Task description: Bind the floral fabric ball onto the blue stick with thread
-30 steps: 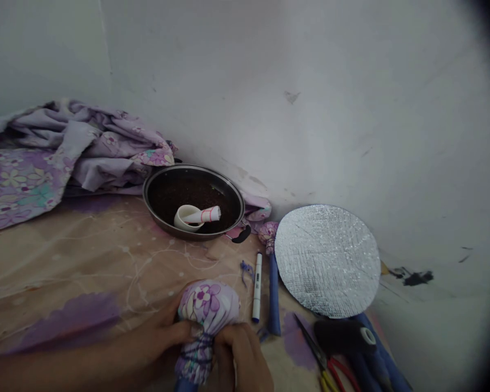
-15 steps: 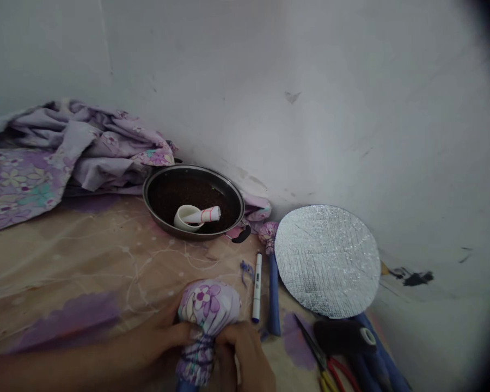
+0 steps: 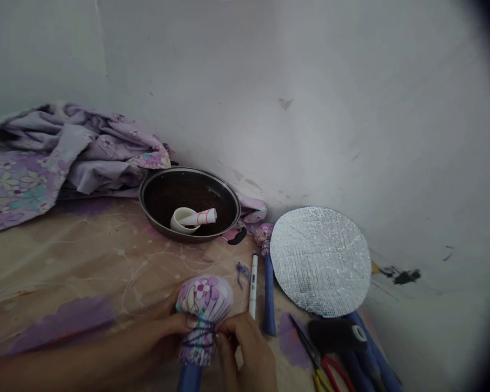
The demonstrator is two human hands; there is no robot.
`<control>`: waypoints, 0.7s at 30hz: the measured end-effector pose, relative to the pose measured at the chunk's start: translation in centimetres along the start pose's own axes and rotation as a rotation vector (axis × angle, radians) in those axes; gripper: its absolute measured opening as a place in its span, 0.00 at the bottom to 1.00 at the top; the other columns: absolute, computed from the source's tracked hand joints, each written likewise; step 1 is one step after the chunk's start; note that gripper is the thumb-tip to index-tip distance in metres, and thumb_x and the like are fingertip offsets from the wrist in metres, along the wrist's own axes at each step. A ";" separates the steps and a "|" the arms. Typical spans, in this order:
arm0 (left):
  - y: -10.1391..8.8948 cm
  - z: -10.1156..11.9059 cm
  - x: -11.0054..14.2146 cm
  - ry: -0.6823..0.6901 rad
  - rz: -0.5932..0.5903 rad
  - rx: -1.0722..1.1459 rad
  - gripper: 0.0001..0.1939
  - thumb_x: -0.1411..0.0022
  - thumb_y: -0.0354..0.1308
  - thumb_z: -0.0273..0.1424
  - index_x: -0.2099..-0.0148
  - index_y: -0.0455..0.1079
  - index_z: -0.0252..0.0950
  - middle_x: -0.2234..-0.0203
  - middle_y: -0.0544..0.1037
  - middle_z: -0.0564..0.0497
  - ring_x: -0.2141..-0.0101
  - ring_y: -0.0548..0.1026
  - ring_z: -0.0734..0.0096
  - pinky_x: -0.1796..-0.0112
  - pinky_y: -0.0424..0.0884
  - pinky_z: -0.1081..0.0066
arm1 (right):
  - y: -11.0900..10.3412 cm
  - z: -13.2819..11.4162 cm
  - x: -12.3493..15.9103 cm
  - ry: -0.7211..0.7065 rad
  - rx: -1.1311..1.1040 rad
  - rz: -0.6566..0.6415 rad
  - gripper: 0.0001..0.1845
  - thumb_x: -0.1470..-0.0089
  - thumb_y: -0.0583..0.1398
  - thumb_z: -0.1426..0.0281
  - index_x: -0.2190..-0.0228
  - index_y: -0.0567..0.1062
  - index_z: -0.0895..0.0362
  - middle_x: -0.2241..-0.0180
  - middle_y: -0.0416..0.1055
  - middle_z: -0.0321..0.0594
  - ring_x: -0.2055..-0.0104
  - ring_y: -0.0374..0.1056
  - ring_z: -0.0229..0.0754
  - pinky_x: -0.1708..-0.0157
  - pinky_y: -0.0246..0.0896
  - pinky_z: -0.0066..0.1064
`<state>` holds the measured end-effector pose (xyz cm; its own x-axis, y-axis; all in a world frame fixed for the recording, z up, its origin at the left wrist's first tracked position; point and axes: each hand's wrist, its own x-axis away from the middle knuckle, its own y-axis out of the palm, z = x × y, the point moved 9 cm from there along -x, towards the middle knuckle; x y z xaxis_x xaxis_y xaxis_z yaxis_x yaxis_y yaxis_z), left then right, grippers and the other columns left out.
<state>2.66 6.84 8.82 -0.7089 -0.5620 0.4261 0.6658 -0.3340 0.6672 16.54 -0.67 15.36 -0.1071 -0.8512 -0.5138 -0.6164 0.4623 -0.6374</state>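
A stuffed ball of purple floral cloth (image 3: 204, 297) sits on top of a blue stick (image 3: 190, 377), its neck bound with dark thread. My left hand (image 3: 163, 332) is closed on the left side of the bundle at the neck. From the right, my right hand (image 3: 247, 351) pinches the neck, fingers pressed on the thread wrap. Both hands rest low on the beige patterned sheet (image 3: 65, 261).
A dark pan (image 3: 159, 185) with a white cup and a rolled paper stands by the wall. A white marker (image 3: 253, 277), a second cloth-topped blue stick (image 3: 268, 288), a silver foil disc (image 3: 320, 261), pliers (image 3: 318, 362), a black spool (image 3: 335, 335) and crumpled floral cloth (image 3: 65, 158) lie around.
The bundle stands slightly higher, so the blue stick under it shows. My right fingers have shifted onto the thread at the neck. The view moved a little.
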 end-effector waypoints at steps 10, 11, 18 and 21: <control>-0.2 -0.3 -0.7 0.068 -0.069 0.032 0.17 0.46 0.91 0.41 0.58 0.92 0.45 0.57 0.97 0.53 0.34 0.87 0.45 0.32 0.78 0.60 | 0.9 0.4 0.9 0.015 0.020 0.066 0.16 0.24 0.57 0.79 0.60 0.74 0.46 0.66 0.82 0.32 0.66 0.83 0.42 0.63 0.73 0.27; -0.2 -0.4 -0.7 0.070 -0.082 0.041 0.17 0.44 0.91 0.40 0.55 0.93 0.45 0.55 0.97 0.53 0.34 0.87 0.45 0.32 0.79 0.60 | 1.1 0.5 1.0 0.030 0.013 0.070 0.16 0.23 0.57 0.79 0.60 0.74 0.46 0.66 0.82 0.32 0.67 0.83 0.42 0.64 0.73 0.28; -0.6 -0.4 -0.5 0.049 -0.088 0.098 0.27 0.41 0.91 0.35 0.41 0.91 0.47 0.48 0.97 0.52 0.32 0.86 0.47 0.35 0.79 0.62 | 1.4 0.9 1.2 0.102 -0.051 0.060 0.16 0.23 0.57 0.78 0.61 0.76 0.47 0.65 0.82 0.32 0.66 0.83 0.42 0.63 0.72 0.28; -0.2 0.0 -0.2 0.024 -0.095 0.078 0.27 0.43 0.93 0.39 0.44 0.92 0.46 0.50 0.97 0.52 0.32 0.87 0.44 0.35 0.79 0.59 | 1.2 0.6 1.0 0.094 -0.034 0.066 0.15 0.25 0.58 0.78 0.60 0.76 0.46 0.65 0.82 0.31 0.67 0.82 0.42 0.65 0.70 0.28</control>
<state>2.70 6.97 8.61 -0.7618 -0.5486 0.3445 0.5748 -0.3272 0.7500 16.12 -0.77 13.73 -0.2203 -0.8393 -0.4970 -0.6315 0.5110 -0.5831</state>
